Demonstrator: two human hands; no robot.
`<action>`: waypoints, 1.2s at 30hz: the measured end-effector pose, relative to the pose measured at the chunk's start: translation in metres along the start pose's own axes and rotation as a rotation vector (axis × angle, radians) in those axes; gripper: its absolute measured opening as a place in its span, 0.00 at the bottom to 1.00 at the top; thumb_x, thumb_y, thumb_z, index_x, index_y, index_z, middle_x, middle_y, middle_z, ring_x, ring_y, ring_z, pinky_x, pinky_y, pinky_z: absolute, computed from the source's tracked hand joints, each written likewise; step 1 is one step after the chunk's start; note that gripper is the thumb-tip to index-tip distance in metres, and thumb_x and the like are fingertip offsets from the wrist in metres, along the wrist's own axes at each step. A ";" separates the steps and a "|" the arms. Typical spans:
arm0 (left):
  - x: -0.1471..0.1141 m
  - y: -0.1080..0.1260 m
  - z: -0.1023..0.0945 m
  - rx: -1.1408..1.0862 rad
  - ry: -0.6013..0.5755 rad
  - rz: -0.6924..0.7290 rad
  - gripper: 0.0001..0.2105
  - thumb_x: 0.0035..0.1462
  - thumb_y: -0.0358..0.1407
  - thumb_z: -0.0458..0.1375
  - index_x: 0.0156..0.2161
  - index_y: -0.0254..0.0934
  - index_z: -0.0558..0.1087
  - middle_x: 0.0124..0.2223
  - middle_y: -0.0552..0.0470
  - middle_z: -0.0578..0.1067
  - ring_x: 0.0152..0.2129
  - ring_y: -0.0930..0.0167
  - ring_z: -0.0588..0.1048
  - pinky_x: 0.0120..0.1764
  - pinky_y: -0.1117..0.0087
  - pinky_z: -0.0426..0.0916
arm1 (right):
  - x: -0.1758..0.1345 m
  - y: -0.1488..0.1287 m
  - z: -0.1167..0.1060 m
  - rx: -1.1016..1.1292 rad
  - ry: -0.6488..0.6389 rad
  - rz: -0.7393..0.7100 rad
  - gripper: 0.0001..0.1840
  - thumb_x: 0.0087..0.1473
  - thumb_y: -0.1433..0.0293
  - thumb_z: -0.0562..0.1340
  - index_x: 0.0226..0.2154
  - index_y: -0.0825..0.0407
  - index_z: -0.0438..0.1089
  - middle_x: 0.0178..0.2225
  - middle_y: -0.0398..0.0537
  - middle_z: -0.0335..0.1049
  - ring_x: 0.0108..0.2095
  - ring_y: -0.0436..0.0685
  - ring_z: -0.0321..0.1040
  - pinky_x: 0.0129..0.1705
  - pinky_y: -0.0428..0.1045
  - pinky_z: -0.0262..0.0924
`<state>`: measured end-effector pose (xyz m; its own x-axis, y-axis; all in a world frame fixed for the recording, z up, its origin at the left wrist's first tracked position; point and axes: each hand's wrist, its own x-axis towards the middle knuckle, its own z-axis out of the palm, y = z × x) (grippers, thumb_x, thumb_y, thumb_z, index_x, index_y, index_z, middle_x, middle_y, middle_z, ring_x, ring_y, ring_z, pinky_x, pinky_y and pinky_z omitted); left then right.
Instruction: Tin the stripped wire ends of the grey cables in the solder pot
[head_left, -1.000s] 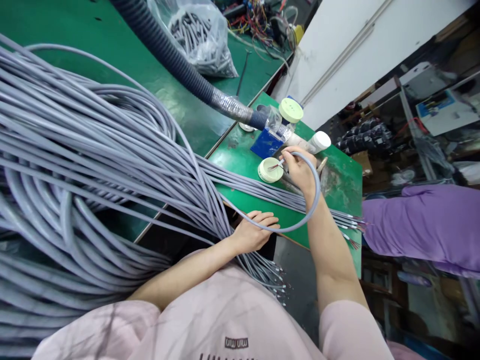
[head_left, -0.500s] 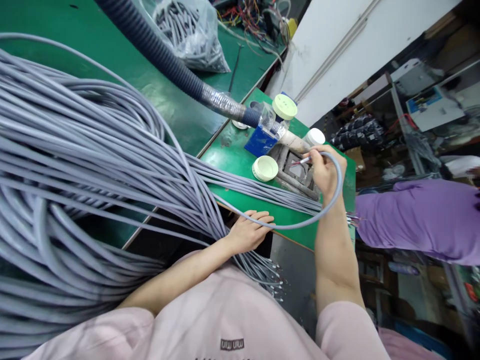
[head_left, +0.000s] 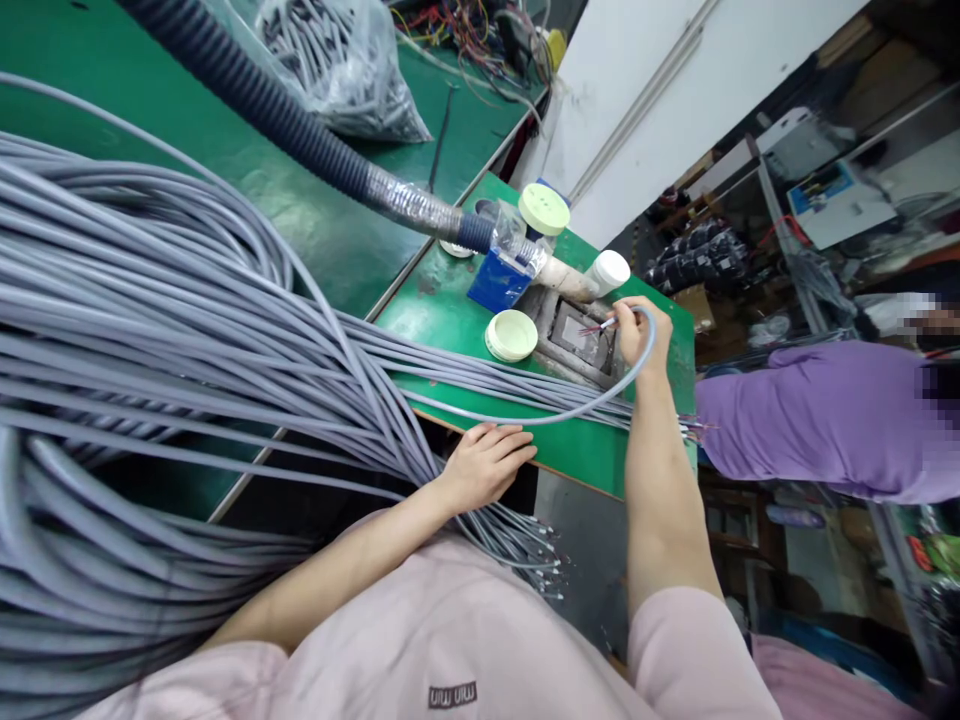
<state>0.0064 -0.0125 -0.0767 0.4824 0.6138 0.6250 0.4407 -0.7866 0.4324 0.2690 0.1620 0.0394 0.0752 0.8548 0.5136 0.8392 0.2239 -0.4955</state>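
Observation:
Near its stripped end, a grey cable (head_left: 555, 415) is pinched in my right hand (head_left: 643, 335). Thin coloured wires (head_left: 595, 328) stick out leftward from those fingers, over a square solder pot (head_left: 581, 335) with a silvery surface; whether they touch it I cannot tell. From my hand the cable bends round and runs left to a large bundle of grey cables (head_left: 225, 310). My left hand (head_left: 487, 465) lies flat with fingers stretched at the green table's front edge, just below that cable. More cable ends (head_left: 536, 555) hang beneath it.
A pale green open tub (head_left: 511, 336), a white jar (head_left: 608, 271) and a lidded tub (head_left: 544, 208) stand around the pot. A dark ribbed hose (head_left: 300, 130) reaches a blue box (head_left: 499, 280). Behind lies a plastic bag of cables (head_left: 352, 70). A person in purple (head_left: 810, 420) is at right.
The view has shifted, so most things appear further left. My right hand has lowered slightly relative to the pot, still pinching the cable. My left hand now sits just clear of the cable.

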 end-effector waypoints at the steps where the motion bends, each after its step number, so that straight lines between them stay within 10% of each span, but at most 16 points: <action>1: 0.000 0.000 0.000 0.003 -0.006 -0.001 0.15 0.60 0.33 0.51 0.51 0.42 0.71 0.53 0.49 0.75 0.52 0.69 0.70 0.53 0.64 0.54 | 0.001 0.002 0.001 -0.007 -0.001 -0.001 0.07 0.52 0.67 0.58 0.27 0.51 0.70 0.23 0.40 0.73 0.23 0.52 0.70 0.30 0.48 0.65; 15: 0.004 0.004 -0.008 -0.148 -0.104 -0.099 0.15 0.60 0.34 0.52 0.51 0.43 0.71 0.53 0.47 0.74 0.51 0.66 0.70 0.52 0.61 0.55 | -0.006 -0.007 -0.007 -0.017 0.004 -0.041 0.09 0.54 0.67 0.58 0.28 0.51 0.71 0.25 0.43 0.74 0.25 0.53 0.72 0.32 0.49 0.66; 22: 0.032 0.018 -0.080 -1.381 -0.674 -0.355 0.14 0.57 0.43 0.57 0.41 0.34 0.77 0.37 0.45 0.80 0.34 0.68 0.78 0.39 0.68 0.70 | -0.079 -0.094 -0.068 0.055 -0.035 -0.194 0.10 0.57 0.68 0.58 0.39 0.47 0.74 0.39 0.48 0.77 0.42 0.57 0.74 0.47 0.54 0.67; 27: 0.041 0.029 -0.072 -1.531 -0.363 -0.747 0.20 0.51 0.49 0.61 0.40 0.32 0.77 0.33 0.45 0.80 0.29 0.71 0.77 0.36 0.70 0.71 | -0.159 -0.124 -0.078 0.211 -0.139 -0.358 0.19 0.54 0.73 0.60 0.46 0.36 0.72 0.45 0.43 0.76 0.44 0.61 0.74 0.48 0.61 0.69; 36: 0.042 0.048 -0.057 -1.476 -0.169 -0.904 0.23 0.46 0.53 0.62 0.23 0.30 0.75 0.21 0.52 0.74 0.19 0.76 0.70 0.28 0.74 0.67 | -0.234 -0.129 -0.065 0.159 -0.280 -0.488 0.27 0.54 0.72 0.58 0.54 0.33 0.64 0.49 0.42 0.73 0.51 0.60 0.69 0.49 0.64 0.68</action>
<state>0.0042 -0.0289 0.0074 0.6039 0.7816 -0.1562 -0.3645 0.4450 0.8180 0.1784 -0.0974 0.0287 -0.4633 0.7215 0.5146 0.6483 0.6718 -0.3582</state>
